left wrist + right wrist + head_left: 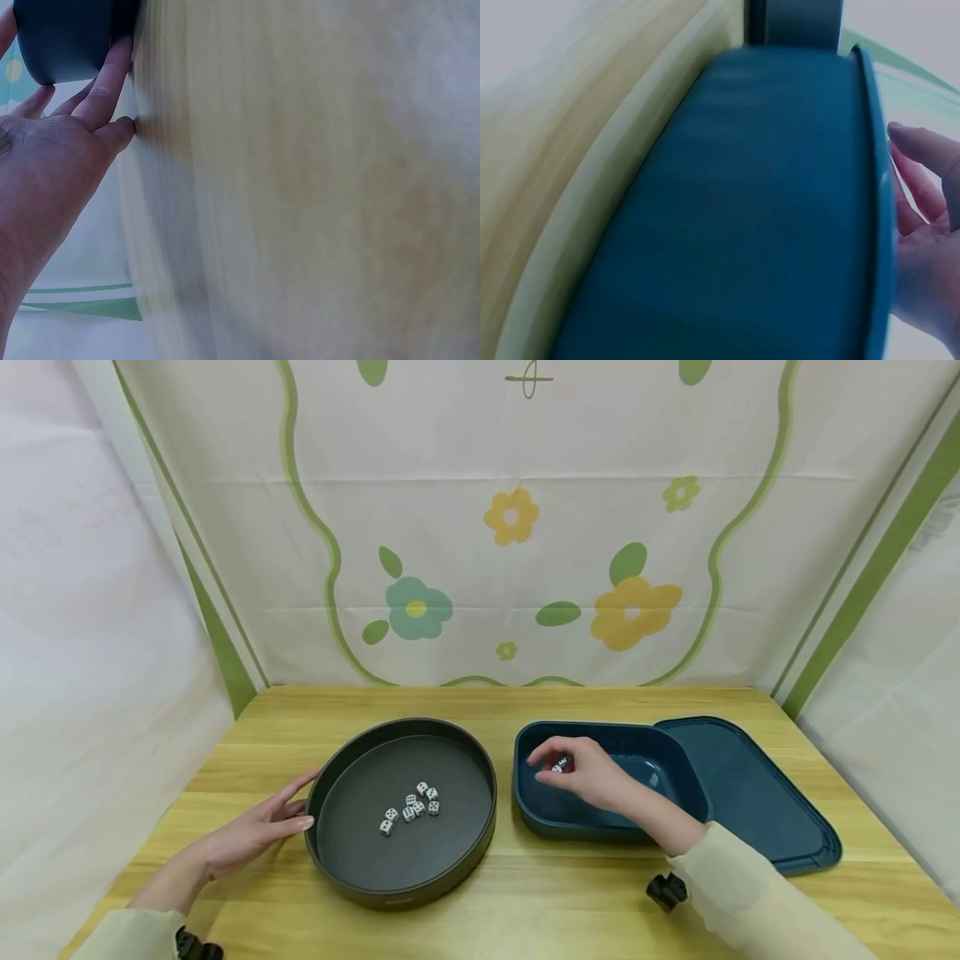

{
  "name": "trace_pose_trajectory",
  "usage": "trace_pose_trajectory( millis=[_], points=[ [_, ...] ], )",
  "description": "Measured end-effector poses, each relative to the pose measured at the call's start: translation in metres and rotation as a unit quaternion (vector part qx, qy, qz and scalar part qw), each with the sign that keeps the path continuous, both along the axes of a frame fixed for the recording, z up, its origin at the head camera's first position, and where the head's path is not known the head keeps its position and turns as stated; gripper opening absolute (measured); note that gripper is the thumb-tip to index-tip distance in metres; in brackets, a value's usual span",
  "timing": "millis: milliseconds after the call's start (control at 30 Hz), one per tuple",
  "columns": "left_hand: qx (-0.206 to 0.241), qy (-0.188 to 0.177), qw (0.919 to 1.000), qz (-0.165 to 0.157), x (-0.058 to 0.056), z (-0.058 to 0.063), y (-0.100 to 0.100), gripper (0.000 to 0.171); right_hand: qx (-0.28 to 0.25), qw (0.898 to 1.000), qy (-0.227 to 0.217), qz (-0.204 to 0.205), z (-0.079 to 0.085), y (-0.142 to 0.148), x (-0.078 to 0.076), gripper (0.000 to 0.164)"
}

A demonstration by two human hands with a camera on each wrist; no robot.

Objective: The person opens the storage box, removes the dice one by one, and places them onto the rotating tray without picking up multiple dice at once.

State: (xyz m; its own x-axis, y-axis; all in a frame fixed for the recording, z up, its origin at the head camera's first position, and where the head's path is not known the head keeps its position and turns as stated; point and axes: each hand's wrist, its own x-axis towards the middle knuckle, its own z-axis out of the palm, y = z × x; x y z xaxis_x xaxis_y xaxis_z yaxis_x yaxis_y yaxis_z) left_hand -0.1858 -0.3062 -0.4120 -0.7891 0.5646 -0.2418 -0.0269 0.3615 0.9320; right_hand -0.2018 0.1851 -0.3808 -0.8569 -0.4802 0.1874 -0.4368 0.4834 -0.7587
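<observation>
A round dark pan [401, 897] stands on the table, and several white dice [409, 810] with black dots lie on its floor. My left hand [251, 831] rests against the pan's left side, fingers spread along the outer wall and thumb at the rim. In the left wrist view, those fairly straight fingers [105, 90] touch the dark wall. My right hand [588, 772] is over a dark blue rectangular box [570, 833]. Its curled fingers hold a couple of dice, partly hidden in the palm. The right wrist view shows this hand [930, 225] beyond the box's rim, its dice out of sight.
A dark blue lid [772, 802] lies to the right of the box, partly behind it. The wooden table [525, 902] runs back to a white cloth [465, 543] printed with flowers. More cloth hangs at both sides.
</observation>
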Motion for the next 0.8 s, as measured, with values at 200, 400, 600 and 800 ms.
trace_pose_trajectory(
  millis=[200,400,600,800],
  points=[
    [0.000,0.001,1.0000,0.002,0.000,0.001,0.001,0.074,0.021,0.999,-0.019,-0.022,-0.009,0.024,-0.010,0.018],
    [0.002,0.004,1.0000,0.001,-0.001,-0.001,0.001,0.074,0.062,0.997,-0.034,-0.042,-0.023,0.041,-0.021,0.028],
    [0.004,0.005,1.0000,0.000,-0.003,-0.004,-0.001,0.074,0.087,0.995,-0.039,0.004,-0.034,0.046,-0.027,0.039],
    [0.003,0.005,1.0000,0.000,-0.002,-0.003,-0.001,0.074,0.100,0.993,-0.049,0.027,-0.041,0.044,-0.028,0.040]
  ],
)
